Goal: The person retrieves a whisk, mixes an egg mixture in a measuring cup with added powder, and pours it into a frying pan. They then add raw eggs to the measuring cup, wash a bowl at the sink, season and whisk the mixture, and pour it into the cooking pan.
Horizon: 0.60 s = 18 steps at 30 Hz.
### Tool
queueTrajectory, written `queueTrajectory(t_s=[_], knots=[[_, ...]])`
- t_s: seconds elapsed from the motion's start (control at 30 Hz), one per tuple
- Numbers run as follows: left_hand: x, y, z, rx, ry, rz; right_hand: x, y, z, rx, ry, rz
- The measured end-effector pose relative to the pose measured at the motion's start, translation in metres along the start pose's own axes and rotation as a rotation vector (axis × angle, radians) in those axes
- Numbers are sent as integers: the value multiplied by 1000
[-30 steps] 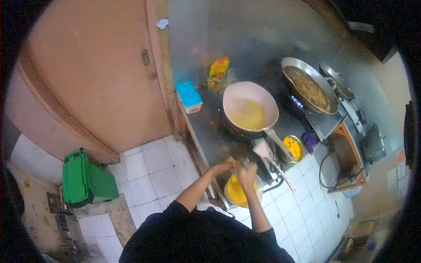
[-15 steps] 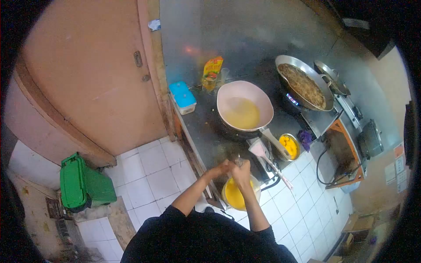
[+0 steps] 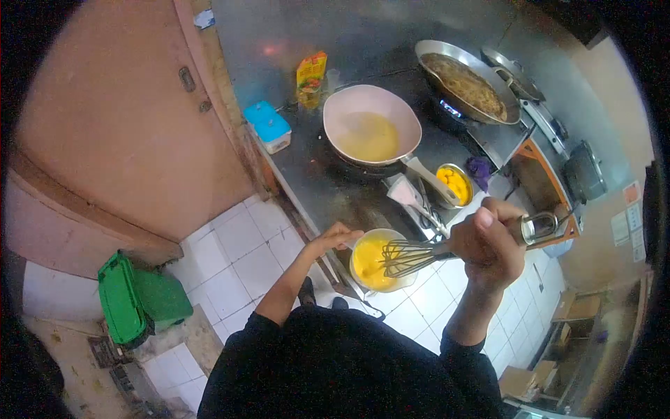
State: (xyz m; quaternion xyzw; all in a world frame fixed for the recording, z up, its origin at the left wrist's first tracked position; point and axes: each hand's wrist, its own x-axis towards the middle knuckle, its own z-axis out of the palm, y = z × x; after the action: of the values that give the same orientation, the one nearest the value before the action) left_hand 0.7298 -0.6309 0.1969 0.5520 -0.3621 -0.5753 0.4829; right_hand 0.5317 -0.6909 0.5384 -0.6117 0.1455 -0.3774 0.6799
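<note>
My right hand is raised close to the camera, wrapped round the handle of a wire whisk. The whisk lies tilted, with its wire end over the right side of a pale bowl. Yellow beaten egg fills much of this bowl. At the bowl's upper left edge, my left hand grips it, the fingertips partly hidden. Behind the bowl, a spatula with a pale pink head rests on the counter beside the long pan handle.
A pink-lined pan with pale liquid stands on the dark counter. Egg yolks sit in a metal bowl. Farther back is a wok of bubbling brown food. A blue-lidded box and a yellow pouch stand left.
My right hand has lifted away from the bowl to the right, tilting the whisk. My left hand has parted from it and moved to the bowl's edge. The camera view has shifted.
</note>
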Motion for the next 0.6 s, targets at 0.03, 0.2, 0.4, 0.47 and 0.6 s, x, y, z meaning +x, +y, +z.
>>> queueTrajectory(t_s=[0.03,0.2,0.4,0.47,0.6], knots=[[-2,-1,2,-38,-47,47,-2,7,-7,31,26,-50],[-15,-5,20,-32,143,167,-2,72,-60,368,174,33],[-33,-1,42,-86,318,229,-14,103,-83,358,409,-3],[-38,-2,48,-179,453,196,-9,98,-76,251,461,-50],[-57,12,47,-227,647,186,2,91,-70,322,410,-32]])
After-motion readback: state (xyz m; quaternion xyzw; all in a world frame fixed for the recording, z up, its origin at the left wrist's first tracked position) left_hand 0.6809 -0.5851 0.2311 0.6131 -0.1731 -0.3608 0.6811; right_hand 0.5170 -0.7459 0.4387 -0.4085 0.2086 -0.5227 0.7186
